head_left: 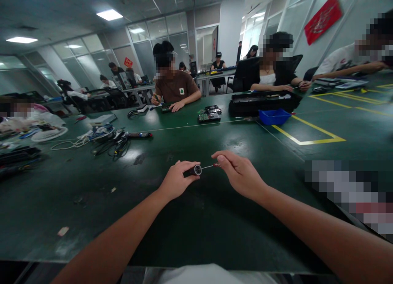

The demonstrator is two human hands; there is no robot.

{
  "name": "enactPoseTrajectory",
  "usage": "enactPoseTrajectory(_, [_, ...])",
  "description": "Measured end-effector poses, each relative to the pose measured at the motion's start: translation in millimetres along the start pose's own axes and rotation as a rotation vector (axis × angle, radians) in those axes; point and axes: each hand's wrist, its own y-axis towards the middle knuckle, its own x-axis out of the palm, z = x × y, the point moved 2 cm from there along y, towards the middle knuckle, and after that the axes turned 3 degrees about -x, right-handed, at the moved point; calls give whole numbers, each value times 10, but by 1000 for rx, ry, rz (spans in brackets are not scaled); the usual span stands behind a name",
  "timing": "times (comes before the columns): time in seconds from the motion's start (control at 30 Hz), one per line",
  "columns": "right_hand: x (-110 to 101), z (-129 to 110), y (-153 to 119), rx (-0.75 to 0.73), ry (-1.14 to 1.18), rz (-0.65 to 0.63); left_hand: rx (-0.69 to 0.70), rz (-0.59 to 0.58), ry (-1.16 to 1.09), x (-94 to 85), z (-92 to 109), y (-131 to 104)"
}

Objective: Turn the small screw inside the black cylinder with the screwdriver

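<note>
Head camera: dark, round, pale-rimmed cylinder (197,170).

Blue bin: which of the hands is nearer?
Right: the right hand is on the blue bin's near side, to its left; the left hand is farther left, holding a dark cylinder.

Bare arms (139,222) above white cloth (192,274)
Only a pale, plain, softly rounded strip of that cloth shows from here; the left hand (175,179) and right hand (242,175) are bare, the fingers uncovered to their tips.
</note>
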Motion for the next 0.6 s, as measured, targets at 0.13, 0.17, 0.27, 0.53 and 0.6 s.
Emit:
enactPoseTrajectory(0.13, [13,8,-1,41,73,52,5,-6,-3,10,-11,-5])
enactPoseTrajectory(0.17, [22,28,5,60,115,76,-1,-8,-3,12,-8,-6])
enactPoseTrajectory(0.27, [62,119,41,127,252,115,11,-39,8,26,22,-7])
enactPoseTrajectory(0.53, [58,208,81,297,332,232,-13,-26,38,41,34,7])
enactPoseTrajectory(0.6, [53,170,65,248,261,221,-13,-27,37,41,26,5])
